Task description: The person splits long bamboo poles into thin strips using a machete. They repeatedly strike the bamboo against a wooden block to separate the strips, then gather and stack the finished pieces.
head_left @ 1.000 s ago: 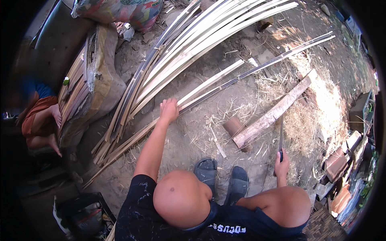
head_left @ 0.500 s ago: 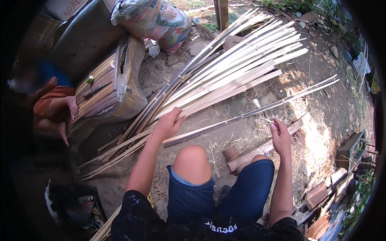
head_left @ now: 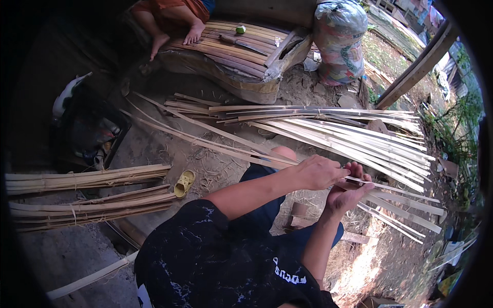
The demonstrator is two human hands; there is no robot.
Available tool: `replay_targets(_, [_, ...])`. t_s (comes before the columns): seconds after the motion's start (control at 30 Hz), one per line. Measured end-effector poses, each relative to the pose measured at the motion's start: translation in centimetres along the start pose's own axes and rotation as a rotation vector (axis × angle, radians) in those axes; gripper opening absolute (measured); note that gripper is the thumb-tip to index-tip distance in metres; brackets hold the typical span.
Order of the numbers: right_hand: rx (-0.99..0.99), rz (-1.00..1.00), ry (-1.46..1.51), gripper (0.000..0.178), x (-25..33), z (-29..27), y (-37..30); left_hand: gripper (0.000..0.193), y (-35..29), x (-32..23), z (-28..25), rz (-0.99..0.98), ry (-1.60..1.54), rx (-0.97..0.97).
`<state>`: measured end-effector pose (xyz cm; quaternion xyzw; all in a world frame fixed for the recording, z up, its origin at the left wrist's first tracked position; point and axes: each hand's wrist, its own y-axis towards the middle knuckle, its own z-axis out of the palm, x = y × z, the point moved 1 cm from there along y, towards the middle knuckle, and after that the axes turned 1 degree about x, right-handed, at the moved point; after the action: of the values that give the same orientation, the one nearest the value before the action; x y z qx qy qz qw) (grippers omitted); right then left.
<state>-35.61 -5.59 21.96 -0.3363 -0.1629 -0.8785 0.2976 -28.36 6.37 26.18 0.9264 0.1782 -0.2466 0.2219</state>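
At far left two tied bundles of bamboo strips point(head_left: 87, 178) lie on the dirt floor point(head_left: 154, 149), a yellow sandal point(head_left: 184, 183) just beside them, and a dark crate point(head_left: 92, 138) behind holds things too shadowed to make out. In the middle the left hand point(head_left: 319, 172) has its fingers closed around a long thin bamboo strip point(head_left: 215, 141) that runs back leftward over the knee. Beside it the right hand point(head_left: 348, 192) curls under the same strip, its grip partly hidden, before a fan of pale flat bamboo slats point(head_left: 359, 136).
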Motion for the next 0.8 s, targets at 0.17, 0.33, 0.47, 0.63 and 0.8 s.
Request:
replay_targets(0.17, [-0.198, 0.053, 0.005, 0.05, 1.7, 2.8, -0.6, 0.026, -1.7, -1.0, -1.1, 0.1, 0.175, -0.343])
replay_targets(0.33, [0.11, 0.12, 0.78, 0.045, 3.4, -7.5, 6.3, 0.031, -1.5, -6.1, -2.9, 0.166, -0.025, -0.211])
replay_targets(0.47, [-0.205, 0.023, 0.11, 0.043, 6.8, -6.2, 7.1, 0.032, -2.7, -8.7, 1.5, 0.124, -0.092, -0.193])
replay_targets(0.63, [-0.253, 0.094, -0.103, 0.058, 7.8, -8.7, 6.1, 0.031, -1.9, -7.9, 5.3, 0.097, -0.232, -0.144])
replay_targets(0.8, [-0.299, -0.006, 0.08, 0.071, 9.3, -3.6, -1.8, 0.033, 1.3, -8.1, 7.9, 0.122, -0.468, -0.206])
